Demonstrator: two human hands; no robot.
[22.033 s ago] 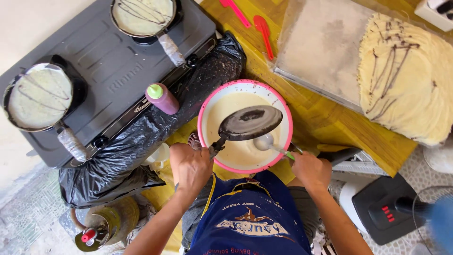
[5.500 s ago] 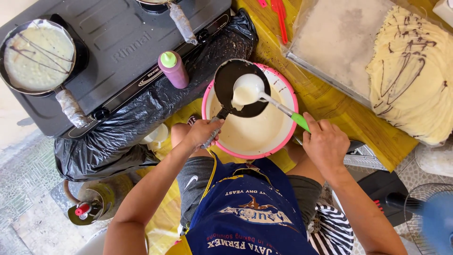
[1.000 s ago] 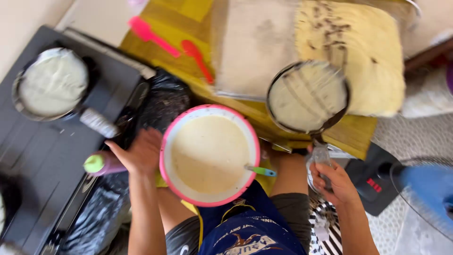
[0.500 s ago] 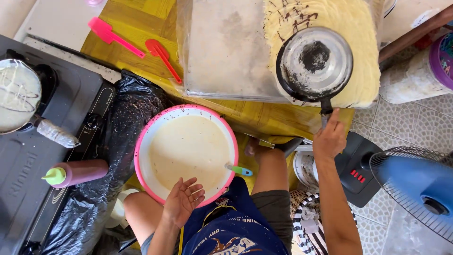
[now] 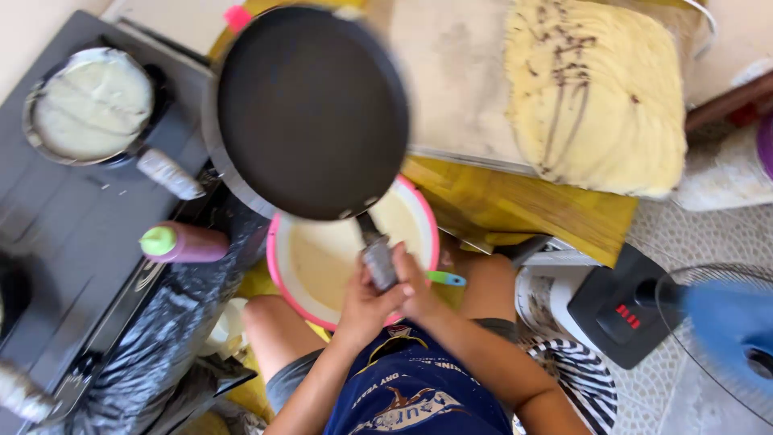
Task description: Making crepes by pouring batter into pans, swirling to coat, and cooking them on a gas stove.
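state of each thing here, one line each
black pan: empty, held up over the bowl
left hand: gripping the pan handle
right hand: on the same handle
pink bowl: holds pale batter
second pan: on the stove, batter spread inside
crepe stack: piled on the board
squeeze bottle: lying on its side, capped

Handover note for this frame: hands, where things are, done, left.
Left hand and right hand: both grip the handle of the empty black pan, held over the pink batter bowl.
Second pan with a crepe on the stove.
Done: stack of crepes on the board.
Left: batter remains in the bowl; the held pan is not filled.
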